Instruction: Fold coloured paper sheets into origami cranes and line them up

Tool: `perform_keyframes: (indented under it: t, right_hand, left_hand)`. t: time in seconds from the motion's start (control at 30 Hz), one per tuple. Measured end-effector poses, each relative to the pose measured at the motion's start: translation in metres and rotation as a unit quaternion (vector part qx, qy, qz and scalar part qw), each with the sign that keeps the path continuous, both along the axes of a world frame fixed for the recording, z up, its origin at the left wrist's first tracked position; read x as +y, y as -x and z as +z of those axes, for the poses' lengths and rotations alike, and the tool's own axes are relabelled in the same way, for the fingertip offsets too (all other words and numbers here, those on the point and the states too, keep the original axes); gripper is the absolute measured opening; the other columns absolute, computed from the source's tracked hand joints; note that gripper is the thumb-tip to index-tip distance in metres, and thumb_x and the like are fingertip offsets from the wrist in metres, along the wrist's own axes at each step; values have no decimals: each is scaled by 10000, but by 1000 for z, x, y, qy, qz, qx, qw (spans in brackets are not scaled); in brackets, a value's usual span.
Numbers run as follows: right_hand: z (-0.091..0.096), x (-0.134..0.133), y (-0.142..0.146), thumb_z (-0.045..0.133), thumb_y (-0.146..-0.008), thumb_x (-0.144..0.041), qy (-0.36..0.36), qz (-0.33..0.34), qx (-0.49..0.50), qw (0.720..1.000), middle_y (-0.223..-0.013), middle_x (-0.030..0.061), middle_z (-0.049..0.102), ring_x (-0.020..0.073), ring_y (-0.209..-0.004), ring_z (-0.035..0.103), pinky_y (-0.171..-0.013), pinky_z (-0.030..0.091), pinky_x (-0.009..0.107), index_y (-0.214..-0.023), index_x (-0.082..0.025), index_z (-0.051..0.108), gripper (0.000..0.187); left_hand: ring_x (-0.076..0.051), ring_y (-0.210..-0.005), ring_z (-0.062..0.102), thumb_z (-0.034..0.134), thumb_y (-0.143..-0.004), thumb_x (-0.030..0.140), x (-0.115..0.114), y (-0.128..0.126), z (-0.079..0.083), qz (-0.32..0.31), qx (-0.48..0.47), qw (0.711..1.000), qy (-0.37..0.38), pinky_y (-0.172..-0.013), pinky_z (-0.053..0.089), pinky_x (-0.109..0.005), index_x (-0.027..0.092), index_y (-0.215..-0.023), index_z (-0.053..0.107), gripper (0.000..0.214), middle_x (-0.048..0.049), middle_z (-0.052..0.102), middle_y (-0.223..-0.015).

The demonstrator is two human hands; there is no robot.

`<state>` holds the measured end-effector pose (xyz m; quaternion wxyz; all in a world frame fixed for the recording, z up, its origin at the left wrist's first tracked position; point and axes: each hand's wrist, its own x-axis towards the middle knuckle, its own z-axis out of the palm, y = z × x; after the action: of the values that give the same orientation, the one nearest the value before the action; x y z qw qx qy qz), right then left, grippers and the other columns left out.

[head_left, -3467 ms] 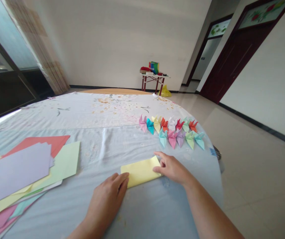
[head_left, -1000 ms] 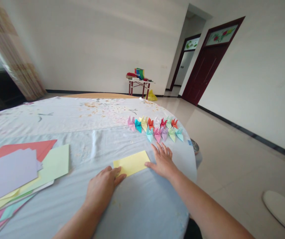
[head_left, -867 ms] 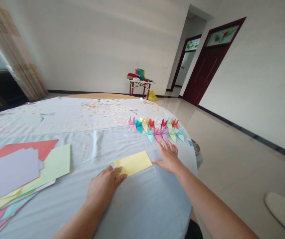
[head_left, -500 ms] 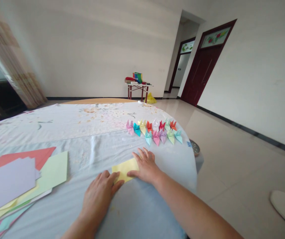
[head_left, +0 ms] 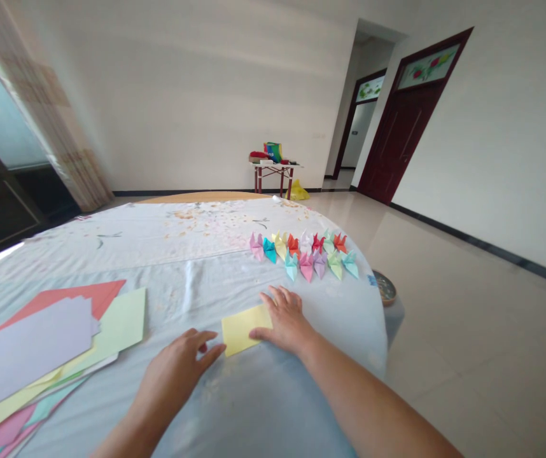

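Bare hands (head_left: 286, 323) join bare forearms (head_left: 359, 385) tapering toward narrower wrists (head_left: 307, 343).

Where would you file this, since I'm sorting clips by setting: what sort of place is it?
Probably a room in a home: a patterned curtain hangs left, a dark red door stands right, and a flowered cloth lies over the round table.

- The left hand (head_left: 182, 359), earlier on the yellow paper (head_left: 238, 332), is now off its top, thumb tip by the left edge.
- The right hand (head_left: 286, 319), previously beside the right end, now covers it.
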<state>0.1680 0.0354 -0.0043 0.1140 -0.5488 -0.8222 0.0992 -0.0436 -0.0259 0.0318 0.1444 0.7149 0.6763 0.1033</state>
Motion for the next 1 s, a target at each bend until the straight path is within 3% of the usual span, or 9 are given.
perform_keyframes:
  t: [0.13, 0.27, 0.4, 0.57, 0.7, 0.83, 1.0]
  right_hand:
    - [0, 4, -2, 468, -682, -683, -28, 17, 34, 999, -1374, 110, 323, 296, -1253, 236, -1004, 173, 465, -1320, -224, 342, 796]
    - [4, 10, -10, 404, -810, -560, -67, 16, 91, 994, -1224, 75, 496, 218, -1114, 402, -941, 281, 367, -1233, -226, 463, 542]
    - [7, 16, -17, 473, -819, -451, -54, 22, 84, 995, -1053, 37, 595, 195, -1005, 459, -878, 315, 334, -1099, -255, 582, 359]
    - [12, 17, -18, 551, -770, -399, -48, 20, 67, 996, -925, 38, 616, 196, -949, 481, -828, 326, 323, -1026, -255, 626, 303]
    - [17, 15, -20, 513, -782, -308, 14, 34, 77, 996, -738, 13, 641, 166, -802, 540, -759, 360, 282, -980, -226, 642, 250]
    - [17, 11, -23, 493, -765, -255, 86, 66, 101, 989, -689, -8, 652, 137, -687, 575, -686, 390, 232, -1052, -206, 615, 316]
    - [16, 10, -22, 454, -784, -227, 96, 97, 111, 984, -667, -13, 646, 118, -621, 569, -621, 390, 210, -1050, -204, 618, 313]
  left_hand:
    - [-163, -804, 581, 334, -860, 409, -1, -33, -1, -59, -19, 996, -59, -687, 390, -257, 244, -949, 624, 345, -34, 610, -880]
    - [-189, -855, 542, 375, -862, 327, -4, -51, -8, -138, 33, 986, -87, -754, 366, -307, 236, -879, 632, 274, -46, 594, -870]
    - [-194, -869, 521, 362, -873, 300, -2, -48, -10, -151, 51, 984, -85, -761, 353, -329, 237, -901, 622, 269, -46, 592, -890]
    - [-202, -881, 519, 368, -871, 214, 2, -39, -13, -168, 62, 978, -104, -762, 349, -351, 243, -921, 607, 246, -39, 609, -929]
    - [-212, -925, 521, 394, -843, 134, -1, -34, -18, -164, 74, 975, -133, -775, 361, -366, 248, -992, 589, 270, -39, 606, -1037]
    - [-217, -962, 531, 393, -845, 173, -5, -35, -21, -174, 68, 974, -127, -816, 390, -381, 246, -1007, 590, 265, -54, 598, -1079]
    - [-240, -1150, 449, 457, -814, 278, -8, -33, -28, -219, 52, 965, -137, -958, 349, -411, 245, -1150, 523, 344, -79, 517, -1242]
